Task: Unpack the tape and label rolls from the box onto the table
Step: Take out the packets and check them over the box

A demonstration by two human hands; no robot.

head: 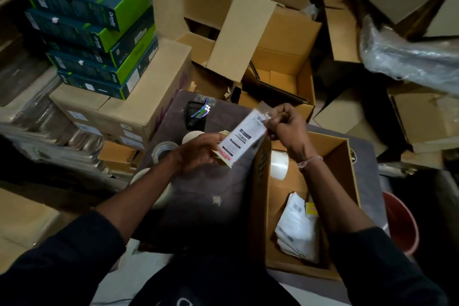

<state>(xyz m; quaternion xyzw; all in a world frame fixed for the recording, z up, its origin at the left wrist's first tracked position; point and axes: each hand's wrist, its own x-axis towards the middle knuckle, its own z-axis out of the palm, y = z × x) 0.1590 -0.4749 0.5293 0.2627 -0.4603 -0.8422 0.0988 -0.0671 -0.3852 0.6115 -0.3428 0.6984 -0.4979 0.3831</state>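
Table (198, 196): white roll (279, 165) in box (347, 181)

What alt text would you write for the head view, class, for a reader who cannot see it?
Both hands hold a flat plastic-wrapped packet over a dark table: left hand at its lower end, right hand pinching the top. An open cardboard box holds a white roll; tape rolls lie on the table.
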